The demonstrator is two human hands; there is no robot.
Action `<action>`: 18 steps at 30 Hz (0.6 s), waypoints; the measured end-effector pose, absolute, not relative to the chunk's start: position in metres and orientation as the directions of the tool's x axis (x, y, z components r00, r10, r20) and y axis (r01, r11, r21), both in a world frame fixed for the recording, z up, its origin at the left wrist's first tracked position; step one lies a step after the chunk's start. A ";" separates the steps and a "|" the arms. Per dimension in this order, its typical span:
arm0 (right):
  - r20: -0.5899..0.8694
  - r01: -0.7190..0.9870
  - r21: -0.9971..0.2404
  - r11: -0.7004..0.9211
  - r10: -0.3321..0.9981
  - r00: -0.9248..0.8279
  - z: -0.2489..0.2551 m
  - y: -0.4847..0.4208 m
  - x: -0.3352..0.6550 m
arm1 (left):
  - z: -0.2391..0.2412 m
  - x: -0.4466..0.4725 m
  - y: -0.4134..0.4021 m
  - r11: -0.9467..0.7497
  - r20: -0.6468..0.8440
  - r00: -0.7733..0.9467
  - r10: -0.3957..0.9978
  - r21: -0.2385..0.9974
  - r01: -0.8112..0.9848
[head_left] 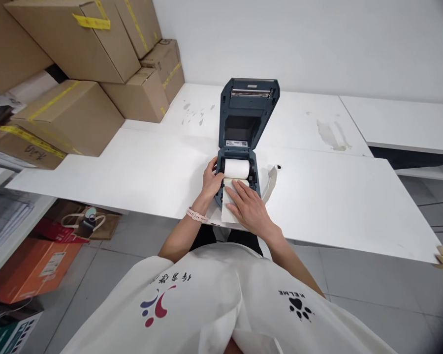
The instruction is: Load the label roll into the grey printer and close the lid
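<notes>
A dark blue-grey label printer (242,107) stands on the table in front of me, its lid tipped up and back. Inside its base lies a white label roll (237,168), and a label strip (227,210) runs from it over the printer's front towards me. My left hand (210,184) grips the left side of the base, fingers outside and thumb over the inner edge by the roll. With fingers stretched out, my right hand (253,207) lies flat on the strip, covering part of it and the printer's front right.
Right of the printer, a curled paper strip (271,182) rests on the white table (317,206). Taped cardboard boxes (77,115) are stacked at the left. The table's near edge is close to my body, and a white wall (299,44) rises behind.
</notes>
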State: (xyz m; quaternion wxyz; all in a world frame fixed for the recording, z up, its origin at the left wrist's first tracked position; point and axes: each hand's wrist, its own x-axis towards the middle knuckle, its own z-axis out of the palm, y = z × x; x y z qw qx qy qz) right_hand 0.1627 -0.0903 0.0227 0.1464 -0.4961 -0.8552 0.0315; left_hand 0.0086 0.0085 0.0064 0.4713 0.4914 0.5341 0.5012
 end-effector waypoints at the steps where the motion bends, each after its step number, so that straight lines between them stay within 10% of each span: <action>1: 0.208 0.838 -0.214 0.502 0.861 -0.463 0.023 -0.091 0.163 | 0.007 0.009 0.008 0.016 -0.013 -0.068 0.998 0.998 0.055; 8: 0.278 0.620 -0.603 0.502 0.861 -0.427 0.042 -0.085 0.197 | 0.001 0.008 -0.052 0.143 -0.144 0.003 0.990 0.985 0.095; 12: 0.586 0.566 -0.668 0.483 0.810 0.001 0.073 -0.005 0.229 | -0.002 0.005 -0.097 0.230 -0.231 0.052 0.972 0.973 0.028; 18: 0.448 0.460 -0.791 0.404 0.894 -0.014 0.123 0.143 0.226 | 0.004 0.002 -0.105 0.218 -0.219 0.082 0.972 0.976 0.024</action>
